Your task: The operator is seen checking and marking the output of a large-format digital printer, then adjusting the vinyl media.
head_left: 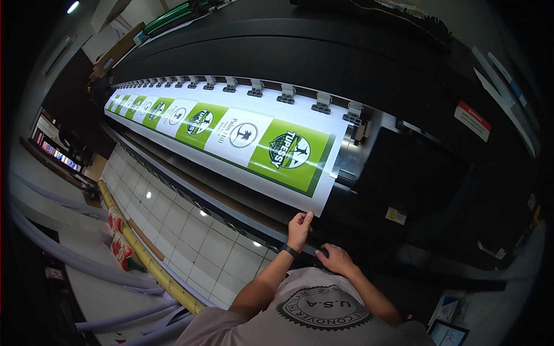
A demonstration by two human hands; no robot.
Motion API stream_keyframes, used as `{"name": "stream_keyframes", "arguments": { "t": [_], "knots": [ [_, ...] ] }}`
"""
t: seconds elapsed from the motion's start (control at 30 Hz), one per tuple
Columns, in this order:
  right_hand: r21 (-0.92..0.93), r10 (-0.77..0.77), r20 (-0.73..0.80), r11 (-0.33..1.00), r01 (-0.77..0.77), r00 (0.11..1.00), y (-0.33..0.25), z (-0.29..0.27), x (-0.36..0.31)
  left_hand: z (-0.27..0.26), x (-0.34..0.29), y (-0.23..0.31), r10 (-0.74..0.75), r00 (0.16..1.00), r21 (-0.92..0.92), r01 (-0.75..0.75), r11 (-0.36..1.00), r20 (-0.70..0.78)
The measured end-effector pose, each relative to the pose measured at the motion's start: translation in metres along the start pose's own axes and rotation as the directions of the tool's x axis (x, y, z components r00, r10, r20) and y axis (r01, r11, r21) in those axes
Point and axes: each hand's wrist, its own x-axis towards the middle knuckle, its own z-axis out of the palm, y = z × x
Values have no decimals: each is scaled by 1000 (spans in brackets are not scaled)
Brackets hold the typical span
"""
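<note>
Printer: a long black wide-format printer (pixel 358 63) runs across the view from upper left to right, with a row of grey clamps (pixel 285 93) along its paper slot.
Printed sheet: a wide white sheet (pixel 231 135) with alternating green and white emblem panels hangs out of the slot, its lower right corner just in front of the person.
Floor: pale tiles (pixel 184 230) lie below the printer; a yellow roll (pixel 150 259) lies along them at left.
Left hand: the left hand (pixel 299 226), a dark band at its wrist, is at the sheet's lower edge near the corner, fingers (pixel 304 217) pinching that edge.
Right hand: the right hand (pixel 336 258) rests on the printer's dark lower front, fingers curled together; I cannot tell whether they hold anything.
</note>
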Motion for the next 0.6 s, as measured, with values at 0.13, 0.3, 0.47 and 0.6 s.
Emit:
{"name": "stream_keyframes", "arguments": {
  "t": [0.13, 0.3, 0.47, 0.6],
  "knots": [
    [-16, 34, -16, 999, -34, 999, 0, 0, -1, -11, -6, 2, -59, 998, -59, 60, 996, 29],
    [6, 24, 7, 1000, -24, 1000, -2, -1, -1, -29, 1, 8, -29, 998, -215, 17, 976, -54],
    [13, -25, -51, 1000, 25, 998, -4, -1, -2, -75, 47, 35, 51, 942, -303, -158, 940, -331],
    [-2, -46, -61, 999, 46, 997, -5, 0, -4, -130, 98, 79, 147, 885, -286, -295, 912, -442]
  ]
}}
